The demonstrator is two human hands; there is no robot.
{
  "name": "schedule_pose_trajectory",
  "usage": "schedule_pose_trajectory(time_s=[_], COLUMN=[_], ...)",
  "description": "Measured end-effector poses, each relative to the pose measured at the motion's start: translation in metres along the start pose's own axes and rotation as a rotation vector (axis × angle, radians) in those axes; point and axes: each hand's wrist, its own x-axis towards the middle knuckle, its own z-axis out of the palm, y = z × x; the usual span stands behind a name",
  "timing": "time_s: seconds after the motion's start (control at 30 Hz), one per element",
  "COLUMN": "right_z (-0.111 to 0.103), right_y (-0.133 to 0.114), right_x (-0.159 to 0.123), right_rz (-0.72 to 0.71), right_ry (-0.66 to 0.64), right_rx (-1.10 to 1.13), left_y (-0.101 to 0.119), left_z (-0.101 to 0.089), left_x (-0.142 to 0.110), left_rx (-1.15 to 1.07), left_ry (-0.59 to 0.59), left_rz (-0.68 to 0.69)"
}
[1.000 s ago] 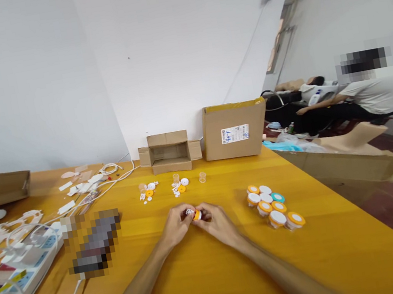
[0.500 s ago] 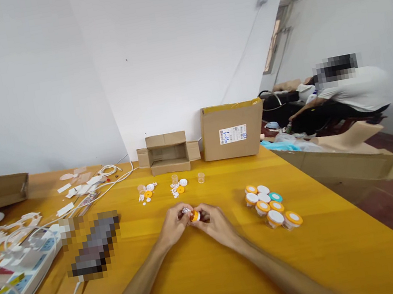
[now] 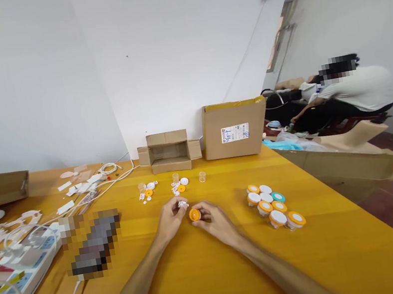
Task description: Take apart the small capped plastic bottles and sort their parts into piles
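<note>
My left hand [image 3: 169,221] pinches a small white perforated piece [image 3: 182,203] between thumb and fingers. Close beside it, my right hand [image 3: 214,221] grips a round orange cap [image 3: 195,214] whose hollow side shows. Beyond the hands lie two groups of loose parts: a clear cup [image 3: 175,177], a white cap [image 3: 184,181], an orange ring [image 3: 181,188] and small white pieces in one, and a similar white cap [image 3: 151,186] and orange ring [image 3: 149,193] in the other. Another clear cup [image 3: 202,177] stands apart. Several capped clear jars [image 3: 278,218] with orange, white and teal lids cluster on the right.
An open cardboard box [image 3: 171,165] and a larger closed carton [image 3: 238,145] stand along the wall. On the left are a phone [image 3: 97,243], a power strip [image 3: 51,238] with cables, and scattered white scraps. A person [image 3: 361,90] sits beyond the table's right edge.
My hands have moved slightly apart. The white perforated piece in my left hand has come away from the orange cap, which is now turned so its hollow shows.
</note>
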Motion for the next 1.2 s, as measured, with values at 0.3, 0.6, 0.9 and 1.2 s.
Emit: schedule_pose_trajectory(time_s=[0.3,0.6,0.9,1.2], right_z=[-0.001,-0.008,-0.013,-0.012], right_y=[-0.003,0.0,-0.007,-0.004], right_x=[0.0,0.003,0.006,0.005], right_rz=[-0.097,-0.078,-0.064,-0.068], right_ry=[-0.044,-0.091,-0.006,-0.028], right_rx=[-0.331,-0.151,0.005,-0.016], left_y=[-0.005,-0.004,0.006,0.012], left_z=[0.0,0.002,0.007,0.008], left_x=[0.0,-0.001,-0.005,-0.006], left_rx=[-0.005,-0.025,-0.024,-0.071], left_ry=[0.029,0.017,-0.046,-0.092], left_rz=[0.008,0.035,0.092,0.141])
